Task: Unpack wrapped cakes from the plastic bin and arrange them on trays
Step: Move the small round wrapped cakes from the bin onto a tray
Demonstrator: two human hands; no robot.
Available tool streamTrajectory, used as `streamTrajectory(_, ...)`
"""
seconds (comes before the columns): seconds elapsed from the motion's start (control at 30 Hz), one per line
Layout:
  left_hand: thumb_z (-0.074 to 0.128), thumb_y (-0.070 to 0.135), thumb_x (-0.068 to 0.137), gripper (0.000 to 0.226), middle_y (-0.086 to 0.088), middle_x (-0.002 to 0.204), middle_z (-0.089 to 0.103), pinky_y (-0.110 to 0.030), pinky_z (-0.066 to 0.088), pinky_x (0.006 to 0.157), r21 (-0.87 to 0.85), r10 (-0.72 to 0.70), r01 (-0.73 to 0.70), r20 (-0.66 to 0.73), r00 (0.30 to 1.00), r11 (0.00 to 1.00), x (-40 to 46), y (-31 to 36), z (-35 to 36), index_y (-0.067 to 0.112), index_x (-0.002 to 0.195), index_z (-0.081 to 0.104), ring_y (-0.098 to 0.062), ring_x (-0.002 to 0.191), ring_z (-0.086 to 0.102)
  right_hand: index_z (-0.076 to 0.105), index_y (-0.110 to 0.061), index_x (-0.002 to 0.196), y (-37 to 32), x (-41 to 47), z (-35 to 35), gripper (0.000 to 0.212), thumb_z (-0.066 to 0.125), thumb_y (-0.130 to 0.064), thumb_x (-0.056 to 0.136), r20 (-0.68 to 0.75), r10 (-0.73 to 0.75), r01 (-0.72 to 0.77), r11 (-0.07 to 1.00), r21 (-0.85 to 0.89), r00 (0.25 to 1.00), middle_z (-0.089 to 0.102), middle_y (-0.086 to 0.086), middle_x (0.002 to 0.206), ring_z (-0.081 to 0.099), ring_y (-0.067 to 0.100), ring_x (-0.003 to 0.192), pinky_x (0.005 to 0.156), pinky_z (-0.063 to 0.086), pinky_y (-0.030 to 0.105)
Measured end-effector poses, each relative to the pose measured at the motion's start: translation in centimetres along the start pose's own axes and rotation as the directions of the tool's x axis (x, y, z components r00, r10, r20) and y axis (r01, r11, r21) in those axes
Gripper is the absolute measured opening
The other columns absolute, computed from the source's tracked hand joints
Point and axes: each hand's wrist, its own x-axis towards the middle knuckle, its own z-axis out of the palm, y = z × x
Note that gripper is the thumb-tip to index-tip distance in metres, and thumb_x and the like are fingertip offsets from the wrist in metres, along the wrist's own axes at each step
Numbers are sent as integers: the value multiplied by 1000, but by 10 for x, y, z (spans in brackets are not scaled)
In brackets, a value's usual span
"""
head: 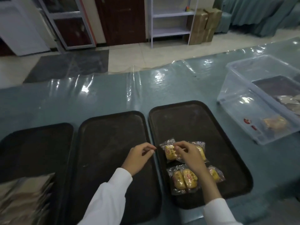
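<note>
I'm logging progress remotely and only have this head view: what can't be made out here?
- Clear plastic bin: cut off by the right edge, walls blur its contents; remaining cakes uncountable.
- Yellow wrapped cakes on the right dark tray: the right hand covers part of the far pair; its forearm crosses the near row, so the count is uncertain.
- Silvery stack on the left tray: blurred, cut by the edge.
- Left hand: any thin item pinched is too small to tell.

Beyond the table (113, 88) (under glossy plastic) we see a dark door (120, 18), a white shelf (172, 21) and cardboard boxes (203, 25).
</note>
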Motion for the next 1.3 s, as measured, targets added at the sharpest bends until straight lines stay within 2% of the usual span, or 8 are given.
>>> streamTrajectory(0.17,65,14,99,16,11,98,77,-23,54,94,-34,18,-21,-90,996,999,-53,-19,-52,25,105,75,1,98,70,76,-25,100,-26,-24,67,20,65,-8,99,41,-26,23,997,72,999,77,-5,95,72,11,92,84,58,29)
streamTrajectory(0.27,66,14,98,16,12,97,76,-25,55,95,-28,21,-25,-126,992,999,-77,-37,-87,24,105,75,2,97,70,75,-23,101,-44,-38,109,16,66,-10,100,67,-2,-4,996,90,998,77,-2,95,73,12,87,77,55,26)
streamTrajectory(0.4,65,16,99,16,14,100,75,-26,55,96,-28,15,-19,-134,991,999,-107,-64,-140,27,107,74,3,99,68,74,-26,104,-75,-62,164,13,66,-16,101,84,12,-17,998,58,996,77,-6,96,72,8,86,75,54,21)
streamTrajectory(0.57,65,15,99,16,13,98,76,-30,55,96,-76,14,-28,-168,986,997,-141,-99,-202,26,106,74,1,98,70,75,-29,105,-113,-87,231,11,66,-24,101,100,33,-40,997,60,994,77,-12,97,72,7,89,80,59,31)
streamTrajectory(0.67,64,12,99,17,11,97,76,-29,57,94,-110,15,-37,-193,981,993,-163,-115,-233,23,106,75,0,95,71,75,-29,106,-131,-97,263,12,66,-24,101,97,35,-42,997,72,995,77,-12,98,73,7,90,80,59,29)
streamTrajectory(0.93,63,15,100,18,13,98,76,-25,56,90,-150,-14,-32,-292,956,988,-208,-135,-286,26,107,74,0,97,70,75,-25,106,-169,-107,318,18,60,-14,103,179,0,-16,996,86,984,78,-8,98,74,12,91,79,58,28)
streamTrajectory(1.13,63,10,99,19,11,97,77,-31,57,90,-159,-43,-24,-405,913,987,-224,-136,-309,25,104,75,-6,94,73,76,-27,103,-191,-95,348,21,61,-13,102,287,-86,54,991,120,954,78,-6,98,74,13,90,77,55,26)
streamTrajectory(1.3,63,11,99,19,12,98,77,-22,54,83,-120,-73,17,-484,872,993,-240,-131,-329,27,104,74,-4,96,72,76,-28,103,-202,-89,373,21,61,-14,102,375,-108,53,987,154,921,78,-5,98,73,12,91,78,55,27)
